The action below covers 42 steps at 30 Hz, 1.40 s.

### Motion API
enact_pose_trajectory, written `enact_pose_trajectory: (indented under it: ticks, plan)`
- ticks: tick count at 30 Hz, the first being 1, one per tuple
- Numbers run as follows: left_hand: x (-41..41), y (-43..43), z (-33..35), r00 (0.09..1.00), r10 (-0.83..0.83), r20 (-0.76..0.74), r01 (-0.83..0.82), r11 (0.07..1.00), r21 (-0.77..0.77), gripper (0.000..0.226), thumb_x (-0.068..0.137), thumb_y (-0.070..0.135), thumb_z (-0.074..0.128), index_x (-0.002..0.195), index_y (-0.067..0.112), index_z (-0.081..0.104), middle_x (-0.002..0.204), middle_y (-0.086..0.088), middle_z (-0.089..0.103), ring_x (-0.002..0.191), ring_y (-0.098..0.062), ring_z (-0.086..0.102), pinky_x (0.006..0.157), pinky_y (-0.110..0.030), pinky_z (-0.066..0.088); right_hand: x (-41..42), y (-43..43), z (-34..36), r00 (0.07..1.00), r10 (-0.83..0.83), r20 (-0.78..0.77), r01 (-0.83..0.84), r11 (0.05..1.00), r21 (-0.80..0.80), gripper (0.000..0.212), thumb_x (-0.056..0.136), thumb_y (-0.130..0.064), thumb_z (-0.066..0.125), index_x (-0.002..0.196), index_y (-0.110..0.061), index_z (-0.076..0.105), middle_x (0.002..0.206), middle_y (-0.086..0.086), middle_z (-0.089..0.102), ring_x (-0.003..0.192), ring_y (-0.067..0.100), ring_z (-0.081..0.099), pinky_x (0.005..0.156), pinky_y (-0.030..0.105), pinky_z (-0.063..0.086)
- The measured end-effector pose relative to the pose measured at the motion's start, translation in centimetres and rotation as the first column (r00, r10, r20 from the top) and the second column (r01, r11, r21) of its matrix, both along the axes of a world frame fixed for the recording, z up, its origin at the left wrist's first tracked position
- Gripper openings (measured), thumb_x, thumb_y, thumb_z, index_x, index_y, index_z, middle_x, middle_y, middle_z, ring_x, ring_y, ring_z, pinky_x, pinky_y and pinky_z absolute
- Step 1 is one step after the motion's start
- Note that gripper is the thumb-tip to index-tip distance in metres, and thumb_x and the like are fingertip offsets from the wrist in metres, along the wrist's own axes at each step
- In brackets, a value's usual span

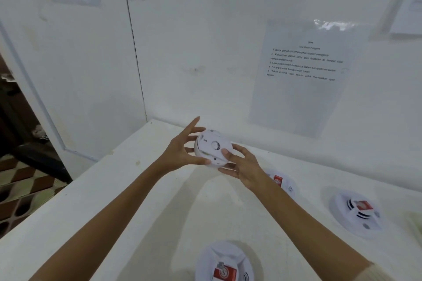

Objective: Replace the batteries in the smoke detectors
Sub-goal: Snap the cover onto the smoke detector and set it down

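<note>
Four smoke detectors are in view, and both hands hold one of them, the held smoke detector [213, 147], raised clear of the white table [137, 201] and tilted so its flat round back faces the camera. The left hand [182, 150] grips its left rim, with the thumb under the lower edge and the fingers [193, 124] loosely spread. Some of them touch the upper edge, and the index finger points straight up past it. The right hand [242, 166] grips the right rim, thumb pressed on the back face and the other fingers curled beneath the body. A thin seam shows across the back of this detector; whether its cover is fully seated cannot be told. Just right of the right fingers, partly hidden behind that wrist, the half-hidden smoke detector [283, 182] lies on the table. Farther right of it lies the right smoke detector [357, 212]. Well below both hands, between the forearms, lies the near smoke detector [225, 264], cut off by the frame edge. Each of these three shows a red-and-white battery [225, 272] set in its middle. Beyond the right fingers, a printed instruction sheet [301, 80] hangs on the white wall [205, 52]. A cream sleeve [370, 274] covers the right arm at the lower corner.
</note>
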<state>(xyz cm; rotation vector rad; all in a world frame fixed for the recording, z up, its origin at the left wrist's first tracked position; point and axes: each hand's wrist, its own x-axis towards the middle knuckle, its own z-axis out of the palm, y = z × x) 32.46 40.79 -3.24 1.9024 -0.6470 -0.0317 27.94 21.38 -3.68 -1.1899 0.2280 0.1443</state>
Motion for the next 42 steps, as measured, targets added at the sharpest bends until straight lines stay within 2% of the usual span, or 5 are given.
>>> enact_pose_trajectory:
  ticks: [6, 13, 19, 23, 42]
  plan:
    - [-0.6, -0.1, -0.1, 0.991, -0.049, 0.121, 0.040, 0.996, 0.074, 0.111, 0.040, 0.048, 0.086, 0.137, 0.033, 0.032, 0.134, 0.019, 0.044, 0.120, 0.007, 0.042, 0.089, -0.009, 0.044, -0.9, 0.3, 0.2, 0.991, -0.010, 0.131, 0.033, 0.984, -0.175, 0.036, 0.080, -0.013, 0.071, 0.112, -0.016, 0.054, 0.101, 0.019, 0.064, 0.077, 0.025, 0.068, 0.062, 0.031, 0.059]
    - [-0.7, -0.1, 0.1, 0.974, -0.005, 0.226, 0.001, 1.000, 0.019, 0.099, 0.039, 0.044, 0.086, 0.127, 0.033, 0.042, 0.128, 0.009, 0.051, 0.113, 0.002, 0.048, 0.085, -0.013, 0.047, -1.5, 0.3, 0.7, 0.952, 0.059, 0.301, 0.051, 0.938, -0.342, 0.048, 0.078, -0.015, 0.073, 0.120, -0.025, 0.052, 0.108, 0.013, 0.061, 0.084, 0.021, 0.067, 0.065, 0.034, 0.059]
    - [-0.7, -0.2, 0.6, 0.942, -0.023, 0.334, 0.017, 1.000, 0.021, 0.094, 0.041, 0.042, 0.088, 0.125, 0.027, 0.048, 0.124, 0.015, 0.052, 0.116, -0.009, 0.051, 0.084, -0.021, 0.051, -0.4, -0.8, 0.7, 0.767, 0.372, 0.523, 0.312, 0.496, -0.810, 0.071, 0.062, -0.045, 0.080, 0.126, -0.036, 0.050, 0.120, -0.009, 0.035, 0.114, 0.005, 0.032, 0.084, 0.011, 0.036]
    - [-0.6, -0.3, 0.5, 0.934, -0.016, 0.358, 0.012, 1.000, 0.012, 0.095, 0.041, 0.042, 0.088, 0.125, 0.025, 0.050, 0.126, 0.009, 0.054, 0.116, -0.014, 0.052, 0.084, -0.026, 0.052, 0.2, -1.2, 1.7, 0.687, 0.482, 0.544, 0.416, 0.353, -0.838, 0.075, 0.059, -0.057, 0.073, 0.126, -0.029, 0.054, 0.116, -0.012, 0.036, 0.111, 0.002, 0.025, 0.092, 0.021, 0.034]
    - [-0.5, -1.5, 0.3, 0.933, -0.059, 0.356, 0.053, 0.998, 0.028, 0.098, 0.040, 0.042, 0.088, 0.126, 0.016, 0.050, 0.128, 0.003, 0.055, 0.116, -0.010, 0.052, 0.095, -0.025, 0.045, 0.3, -2.1, 2.2, 0.593, 0.612, 0.523, 0.480, 0.253, -0.840, 0.074, 0.058, -0.051, 0.065, 0.118, -0.008, 0.055, 0.112, 0.007, 0.050, 0.102, 0.011, 0.040, 0.086, 0.025, 0.037]
